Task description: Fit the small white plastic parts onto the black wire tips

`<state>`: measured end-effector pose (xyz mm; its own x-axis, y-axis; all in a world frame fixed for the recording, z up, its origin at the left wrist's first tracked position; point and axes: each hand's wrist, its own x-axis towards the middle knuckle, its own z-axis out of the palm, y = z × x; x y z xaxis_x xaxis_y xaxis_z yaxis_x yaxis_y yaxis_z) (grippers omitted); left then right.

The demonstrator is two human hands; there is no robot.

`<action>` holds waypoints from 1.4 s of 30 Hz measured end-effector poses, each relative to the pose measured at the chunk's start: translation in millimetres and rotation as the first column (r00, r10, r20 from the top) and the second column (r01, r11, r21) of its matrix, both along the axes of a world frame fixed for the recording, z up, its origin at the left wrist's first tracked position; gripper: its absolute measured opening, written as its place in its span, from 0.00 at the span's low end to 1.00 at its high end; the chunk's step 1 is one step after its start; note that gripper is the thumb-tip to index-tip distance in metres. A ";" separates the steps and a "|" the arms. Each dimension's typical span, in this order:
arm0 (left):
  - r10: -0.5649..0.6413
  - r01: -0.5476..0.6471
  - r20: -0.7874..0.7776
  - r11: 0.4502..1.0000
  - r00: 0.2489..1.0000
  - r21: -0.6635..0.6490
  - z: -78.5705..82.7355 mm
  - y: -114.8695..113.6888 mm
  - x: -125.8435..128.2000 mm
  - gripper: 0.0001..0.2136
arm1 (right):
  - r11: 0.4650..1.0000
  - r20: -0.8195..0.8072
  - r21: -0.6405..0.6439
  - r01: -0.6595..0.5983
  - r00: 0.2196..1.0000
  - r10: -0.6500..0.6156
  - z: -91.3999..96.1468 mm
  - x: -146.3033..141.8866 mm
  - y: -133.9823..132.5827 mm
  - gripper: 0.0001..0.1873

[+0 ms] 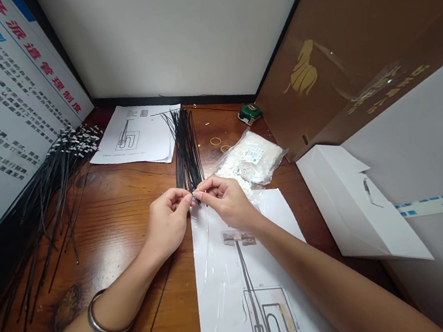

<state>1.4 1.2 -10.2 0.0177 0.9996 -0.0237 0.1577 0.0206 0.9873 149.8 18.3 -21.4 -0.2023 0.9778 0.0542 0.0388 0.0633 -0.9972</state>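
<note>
My left hand and my right hand meet fingertip to fingertip, both closed in a pinch. A tiny whitish piece, like a small connector, shows at the right fingertips; what the left fingers grip is too small to make out. Just beyond the hands lies a bundle of thin black wires, its near ends partly hidden by my fingers. Right of the bundle rests a clear plastic bag full of small white pieces. Under my right hand is a plastic-covered sheet with a wire drawing.
At the left, black wires with white ends are heaped against a printed board. Printed sheets lie at the back. A green tape measure and rubber bands sit back right, near a brown carton and white box.
</note>
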 end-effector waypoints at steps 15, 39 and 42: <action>0.009 -0.008 -0.028 0.999 1.000 0.036 4.7 -1.3 0.3 0.07 | 1.000 -0.038 -0.029 0.011 0.999 -0.012 0.2 0.4 2.3 0.09; 0.015 -0.013 -0.077 0.999 0.997 0.032 1.2 -2.4 1.1 0.07 | 0.999 0.001 -0.032 -0.030 1.000 0.030 -0.4 4.2 2.8 0.11; -0.005 0.009 -0.110 0.999 0.994 0.037 3.8 -4.0 1.7 0.08 | 0.998 -0.063 -0.053 -0.044 0.997 0.040 2.2 6.9 3.9 0.11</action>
<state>3.1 -2.7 -6.5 0.0238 0.9997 0.0114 0.2653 -0.0173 0.9640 156.8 22.3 -19.2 -0.2412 0.9704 0.0146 -0.0247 0.0089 -0.9997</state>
